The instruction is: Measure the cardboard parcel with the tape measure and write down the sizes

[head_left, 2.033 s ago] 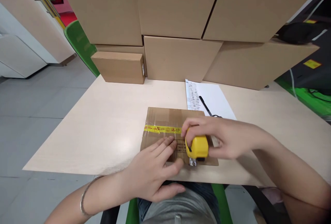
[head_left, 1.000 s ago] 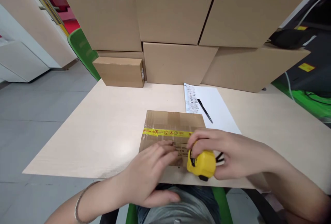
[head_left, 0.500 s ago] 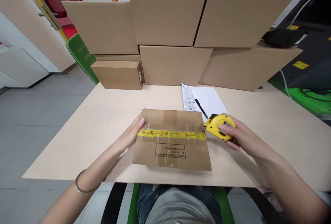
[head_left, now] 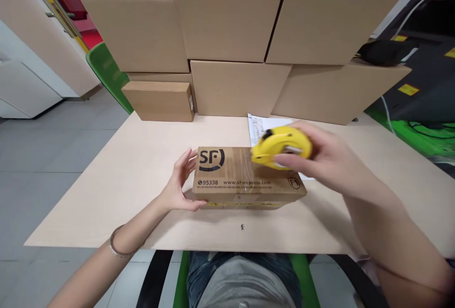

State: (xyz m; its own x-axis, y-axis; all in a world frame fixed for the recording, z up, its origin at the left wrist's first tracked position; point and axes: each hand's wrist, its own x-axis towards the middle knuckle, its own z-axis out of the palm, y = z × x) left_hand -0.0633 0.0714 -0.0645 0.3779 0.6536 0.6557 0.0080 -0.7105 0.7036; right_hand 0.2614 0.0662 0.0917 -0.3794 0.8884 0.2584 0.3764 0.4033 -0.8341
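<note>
A small cardboard box (head_left: 245, 175) printed with a black logo and "95338" is tipped up on the pale wooden table (head_left: 124, 180), its printed face toward me and the yellow-taped face turned down. My left hand (head_left: 177, 182) grips the box's left end, thumb under, fingers up along the side. My right hand (head_left: 320, 156) hovers over the box's right part, closed around a yellow tape measure (head_left: 280, 146); no blade shows.
A white printed sheet (head_left: 259, 125) lies behind the box. A wall of large cardboard boxes (head_left: 234, 38) lines the table's back, with a small flat box (head_left: 158, 101) at back left. A green chair back (head_left: 106, 73) stands left, green and black equipment (head_left: 419, 90) right.
The box lay flat with the yellow tape on top; now it is tipped up with the logo face toward me. My right hand lifted the tape measure from the box's right edge to above it.
</note>
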